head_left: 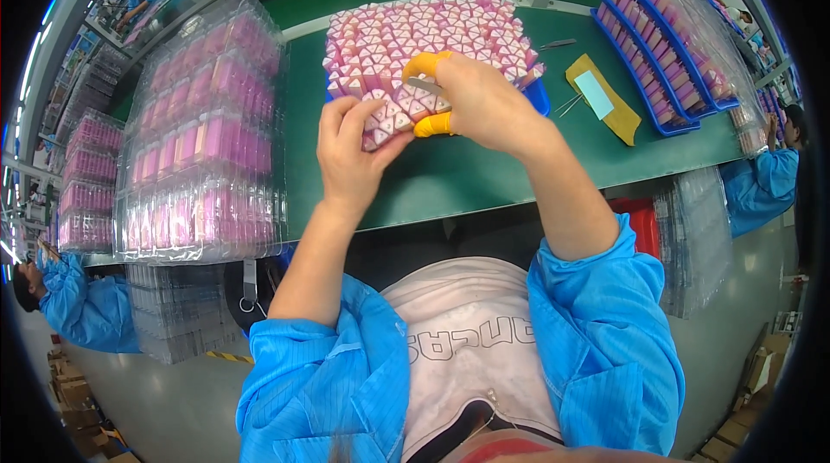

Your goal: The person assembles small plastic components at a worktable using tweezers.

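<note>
A bunch of pink sticks with white triangular ends [389, 121] is gripped by my left hand [349, 147], fingers over its left side and thumb along the near edge. My right hand [488, 104] wears yellow covers on thumb and forefinger and is closed on a slim grey metal tool [424, 85], whose tip lies over the bunch. The right thumb rests against the bunch's near right edge. Behind both hands, a blue tray [539, 98] is densely packed with upright sticks of the same kind [432, 31]. The fingers partly hide the bunch.
Stacked clear plastic trays of pink pieces [203, 134] stand at the left of the green table [415, 182]. To the right lie a yellow cloth-like piece [619, 123] with a pale blue card [594, 93], and blue bins [661, 57] of pink sticks. Co-workers in blue sit at both sides.
</note>
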A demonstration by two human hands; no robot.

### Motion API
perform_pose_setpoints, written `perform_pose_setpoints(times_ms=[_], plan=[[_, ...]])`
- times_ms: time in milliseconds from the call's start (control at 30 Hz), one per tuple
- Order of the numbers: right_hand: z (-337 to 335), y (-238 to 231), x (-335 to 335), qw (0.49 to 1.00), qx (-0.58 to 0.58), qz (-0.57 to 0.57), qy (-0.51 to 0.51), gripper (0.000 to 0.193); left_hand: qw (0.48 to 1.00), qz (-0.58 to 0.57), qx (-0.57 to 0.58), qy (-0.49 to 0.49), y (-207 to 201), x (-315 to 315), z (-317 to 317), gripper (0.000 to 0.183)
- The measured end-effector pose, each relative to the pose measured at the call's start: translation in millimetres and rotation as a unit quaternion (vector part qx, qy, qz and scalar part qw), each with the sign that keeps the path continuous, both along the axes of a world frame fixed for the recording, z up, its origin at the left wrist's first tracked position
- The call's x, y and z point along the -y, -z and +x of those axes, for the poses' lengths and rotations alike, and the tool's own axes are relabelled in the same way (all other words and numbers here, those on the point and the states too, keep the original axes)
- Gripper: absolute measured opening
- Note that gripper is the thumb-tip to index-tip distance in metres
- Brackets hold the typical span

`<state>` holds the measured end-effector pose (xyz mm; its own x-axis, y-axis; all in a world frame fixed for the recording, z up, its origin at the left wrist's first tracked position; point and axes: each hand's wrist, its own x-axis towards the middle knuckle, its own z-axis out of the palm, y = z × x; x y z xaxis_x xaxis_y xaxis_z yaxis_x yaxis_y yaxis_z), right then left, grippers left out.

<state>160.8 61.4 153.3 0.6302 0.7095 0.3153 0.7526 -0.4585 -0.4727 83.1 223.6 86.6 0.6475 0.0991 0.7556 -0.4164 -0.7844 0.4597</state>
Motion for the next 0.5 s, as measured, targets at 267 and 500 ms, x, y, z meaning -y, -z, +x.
perform_pose_setpoints(times_ms=[267, 500], plan=[[22.2, -16.9, -27.7, 0.933, -0.089, -0.309, -0.162, 0.055, 0.900, -0.415, -0.132, 0.003, 50.0, 51.1, -40.5, 0.040], [34.7, -5.3, -60.9, 0.900, -0.213, -0.353, -0.144, 0.051, 0.960, -0.235, -0.108, -0.110, 43.4, 30.4, -36.2, 0.048]])
